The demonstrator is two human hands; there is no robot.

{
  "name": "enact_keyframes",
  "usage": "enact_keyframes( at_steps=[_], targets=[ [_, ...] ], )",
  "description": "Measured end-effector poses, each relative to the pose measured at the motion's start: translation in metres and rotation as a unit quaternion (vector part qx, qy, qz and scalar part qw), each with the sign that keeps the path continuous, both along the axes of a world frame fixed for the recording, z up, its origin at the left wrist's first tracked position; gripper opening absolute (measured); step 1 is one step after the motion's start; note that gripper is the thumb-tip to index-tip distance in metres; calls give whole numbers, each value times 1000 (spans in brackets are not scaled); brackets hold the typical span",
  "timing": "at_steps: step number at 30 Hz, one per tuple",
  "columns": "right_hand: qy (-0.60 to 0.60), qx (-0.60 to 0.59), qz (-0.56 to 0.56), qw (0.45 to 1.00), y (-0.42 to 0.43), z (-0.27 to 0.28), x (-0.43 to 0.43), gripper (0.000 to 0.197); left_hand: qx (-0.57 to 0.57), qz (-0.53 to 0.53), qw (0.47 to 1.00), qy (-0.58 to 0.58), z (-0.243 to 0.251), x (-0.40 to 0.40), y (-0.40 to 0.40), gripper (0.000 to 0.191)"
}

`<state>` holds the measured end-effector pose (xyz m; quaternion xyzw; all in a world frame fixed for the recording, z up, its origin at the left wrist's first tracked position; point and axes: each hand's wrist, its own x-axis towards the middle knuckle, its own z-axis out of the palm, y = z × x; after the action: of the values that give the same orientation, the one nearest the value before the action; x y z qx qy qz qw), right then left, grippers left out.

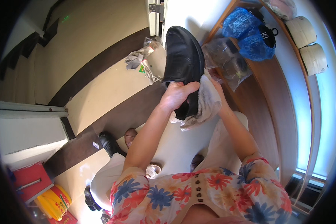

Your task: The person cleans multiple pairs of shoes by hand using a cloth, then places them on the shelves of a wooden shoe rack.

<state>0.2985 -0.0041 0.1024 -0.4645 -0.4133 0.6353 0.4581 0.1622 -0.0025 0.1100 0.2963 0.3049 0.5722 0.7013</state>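
Note:
A black leather slip-on shoe (182, 56) is held up in front of me, toe pointing away and its opening towards me. My left hand (173, 96) grips it at the opening, with the thumb across the top. On the right side of the shoe, a fluffy off-white cloth (208, 98) lies against the sole edge and hangs below the heel. My right hand (218, 91) holds this cloth to the shoe; its fingers are partly hidden behind the cloth.
Wooden shelving (254, 92) rises at right, with blue plastic-wrapped items (242, 23), a clear plastic bag (231, 57) and white shoes (313, 58). Grey-white fabric pieces (140, 58) lie ahead. Lower left are a black shoe (109, 142), a red box (33, 180) and a yellow packet (53, 200).

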Motion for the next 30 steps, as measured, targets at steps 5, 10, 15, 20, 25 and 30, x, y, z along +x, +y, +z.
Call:
enact_keyframes(
  at_steps=[5,10,15,20,25,30],
  targets=[
    [-54,15,-56,997,26,11,-3,19,-20,-118,985,122,6,-10,-2,37],
    [-113,66,-94,987,78,22,18,23,-24,-306,897,318,9,4,-20,27],
    [43,-20,-52,998,69,-11,9,26,-53,-340,888,304,-4,-3,-15,29],
    [-175,162,-109,965,53,-25,19,35,38,-375,838,395,-17,-4,-20,26],
    [-215,-36,178,959,73,9,57,35,148,-508,661,531,33,4,-33,45],
    [-27,-214,181,959,43,29,61,32,150,-518,767,349,17,-24,-40,45]
  ],
)
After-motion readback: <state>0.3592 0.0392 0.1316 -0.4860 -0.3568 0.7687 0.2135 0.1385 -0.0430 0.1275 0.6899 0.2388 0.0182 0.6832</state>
